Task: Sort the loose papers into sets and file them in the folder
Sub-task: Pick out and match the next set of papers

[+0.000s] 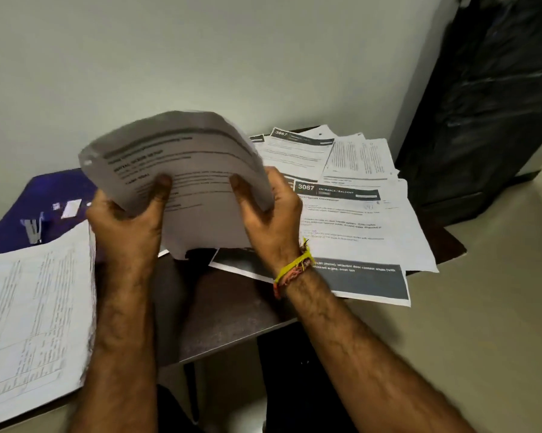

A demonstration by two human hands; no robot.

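Left hand [129,220] and right hand [268,210] each closed on a curved sheaf of papers [182,170], thumbs on the printed face, lifted above a dark table [219,314]. The sheaf hides part of the purple folder [35,210], which lies open at the table's far left with a filed stack of tabulated sheets [35,310] on it. Loose papers [351,207] overlap at right, beyond the right hand's wrist threads [291,270]. A black bag [488,98] stands against the wall [107,57].
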